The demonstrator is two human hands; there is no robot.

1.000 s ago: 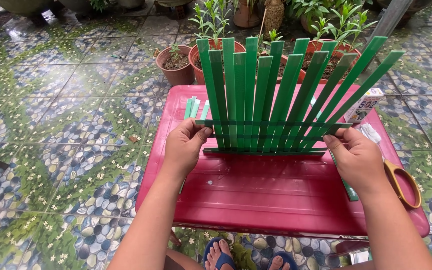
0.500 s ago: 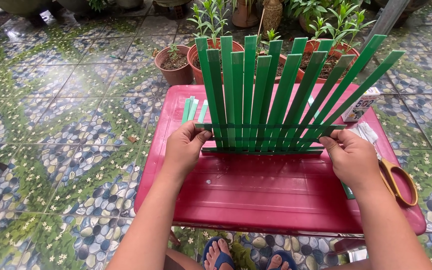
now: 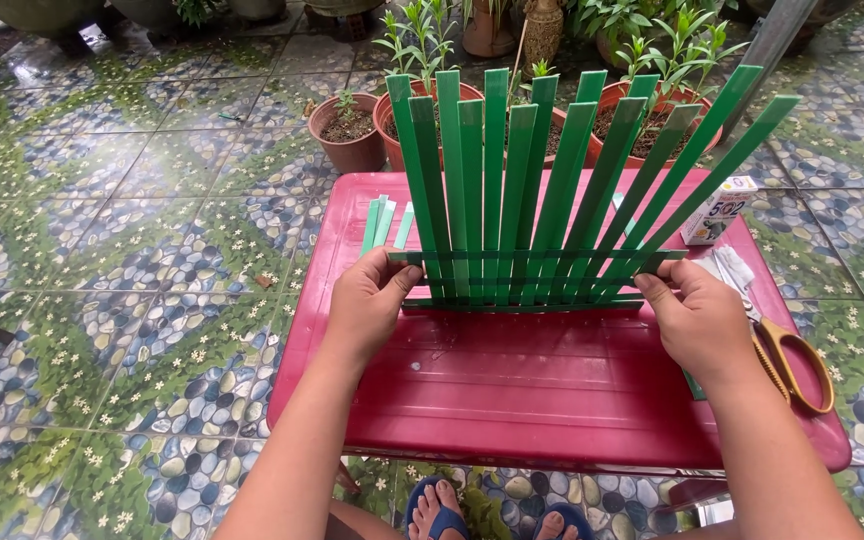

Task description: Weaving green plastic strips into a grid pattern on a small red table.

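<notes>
Green strap lattice (image 3: 522, 200) stands upright on the red plastic desk (image 3: 552, 400), approx mid-desk toward the far edge: vertical strips fan out at the top, two horizontal strips cross near the base. Left hand (image 3: 367, 305) grip is narrow, thumb and fingers pinched on the left end of the upper cross strip (image 3: 542, 256); right hand (image 3: 697, 320) pinches the right end of the same strip, fingers curled, closed on it. Risk, judging from this: verticals are only held by the weave at the bottom, so if either pinch slips or the cross strip gets tugged unevenly, the fan could splay further or strips could slide out; right-side strips lean hardest, likely the first to go. Loose green strips (image 3: 384, 222) lie flat on the desk just left of the lattice. Scissors w/ orange handles (image 3: 797, 365) sit by the right wrist, close enough to get knocked off the edge. Small white box (image 3: 717, 210) at far right, contents can't tell. Behind the desk, terracotta pots (image 3: 347, 135) hold soil and green plants. Floor is pebble-pattern tile (image 3: 112, 250); feet in blue sandals (image 3: 442, 515) below the desk.
</notes>
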